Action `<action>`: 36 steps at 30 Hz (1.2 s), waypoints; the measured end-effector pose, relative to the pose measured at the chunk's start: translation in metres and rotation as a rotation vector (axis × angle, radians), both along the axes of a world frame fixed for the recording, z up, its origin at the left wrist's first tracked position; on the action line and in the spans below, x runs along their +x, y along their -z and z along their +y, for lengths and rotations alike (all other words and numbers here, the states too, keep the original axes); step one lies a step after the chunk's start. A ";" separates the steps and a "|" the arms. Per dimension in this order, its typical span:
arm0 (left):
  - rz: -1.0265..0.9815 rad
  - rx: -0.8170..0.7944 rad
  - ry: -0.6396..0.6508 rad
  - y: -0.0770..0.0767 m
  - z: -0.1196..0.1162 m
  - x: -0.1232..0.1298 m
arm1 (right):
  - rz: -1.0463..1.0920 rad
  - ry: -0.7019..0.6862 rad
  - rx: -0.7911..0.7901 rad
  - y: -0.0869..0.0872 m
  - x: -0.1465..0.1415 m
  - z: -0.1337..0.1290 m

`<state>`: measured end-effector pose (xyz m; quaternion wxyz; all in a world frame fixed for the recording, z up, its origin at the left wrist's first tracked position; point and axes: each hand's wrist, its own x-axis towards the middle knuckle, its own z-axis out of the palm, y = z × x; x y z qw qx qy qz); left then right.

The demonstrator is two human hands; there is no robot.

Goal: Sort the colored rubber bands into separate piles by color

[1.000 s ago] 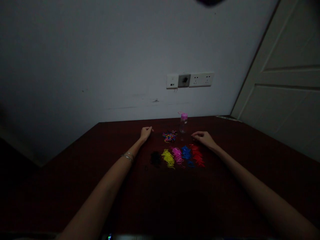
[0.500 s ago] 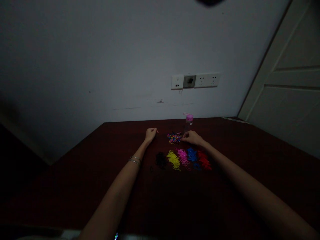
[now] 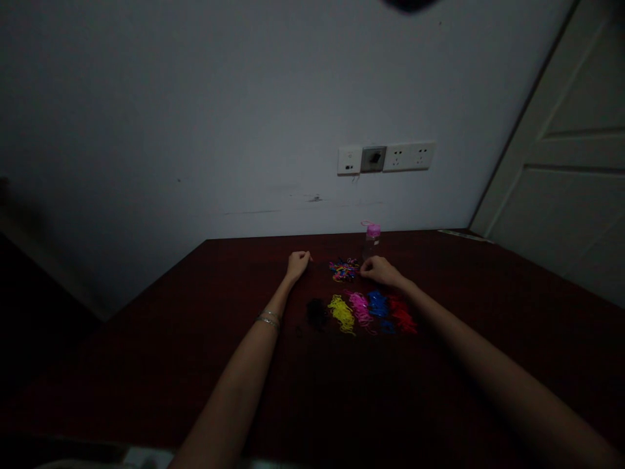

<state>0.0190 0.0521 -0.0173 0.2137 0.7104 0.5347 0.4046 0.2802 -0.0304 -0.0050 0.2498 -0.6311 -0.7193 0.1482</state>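
Observation:
A mixed pile of thin, multicoloured strands that look like rubber bands [image 3: 344, 268] lies on the dark red table [image 3: 195, 365]. At the right edge of this pile is my right hand [image 3: 381, 270], thumb and fingertips pinched together; whatever they hold is too small and dark to make out. My left hand [image 3: 297, 264] rests left of the pile in a loose fist, with nothing visible in it. Nearer to me, sorted heaps form a row: black [image 3: 317, 314], yellow [image 3: 342, 314], pink [image 3: 360, 307], blue [image 3: 377, 303] and red [image 3: 402, 314].
A clear bottle with a pink lid [image 3: 372, 231] stands just behind my right hand. The wall [image 3: 219, 130] with a socket panel [image 3: 385, 158] borders the table's far edge. A pale panelled door [image 3: 571, 176] is on the right.
My right hand has drawn slightly rightward from the mixed pile, its fingers still pinched. My left hand keeps its place and fist. The whole view has shifted a little.

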 end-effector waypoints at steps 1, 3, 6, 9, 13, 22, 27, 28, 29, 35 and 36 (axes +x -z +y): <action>-0.001 0.005 0.007 0.000 0.000 0.000 | 0.000 -0.011 0.006 0.000 0.003 -0.001; -0.009 0.016 0.028 0.002 0.001 -0.001 | 0.007 -0.031 0.019 -0.002 0.012 -0.004; -0.015 0.028 0.054 0.003 0.003 -0.003 | 0.053 -0.067 0.052 -0.004 0.030 -0.012; 0.001 0.023 0.059 0.004 0.003 -0.004 | 0.132 -0.077 0.073 -0.005 0.049 -0.019; 0.019 0.025 0.074 0.003 0.002 -0.003 | 0.246 -0.162 -0.002 -0.003 0.070 -0.026; -0.009 0.022 0.075 0.005 0.003 -0.005 | 0.163 -0.278 -0.186 -0.008 0.079 -0.041; -0.055 0.004 0.095 0.006 0.004 -0.008 | 0.201 -0.189 -0.167 -0.002 0.079 -0.042; -0.061 0.001 0.104 0.006 0.004 -0.008 | 0.222 -0.160 -0.144 0.002 0.080 -0.041; -0.066 -0.003 0.115 0.006 0.003 -0.008 | 0.245 -0.124 -0.113 0.005 0.081 -0.041; -0.044 -0.035 0.221 0.002 -0.002 -0.005 | 0.261 0.020 0.065 0.015 0.077 -0.044; -0.029 -0.035 0.244 0.001 -0.004 -0.004 | 0.248 0.026 0.075 0.014 0.076 -0.046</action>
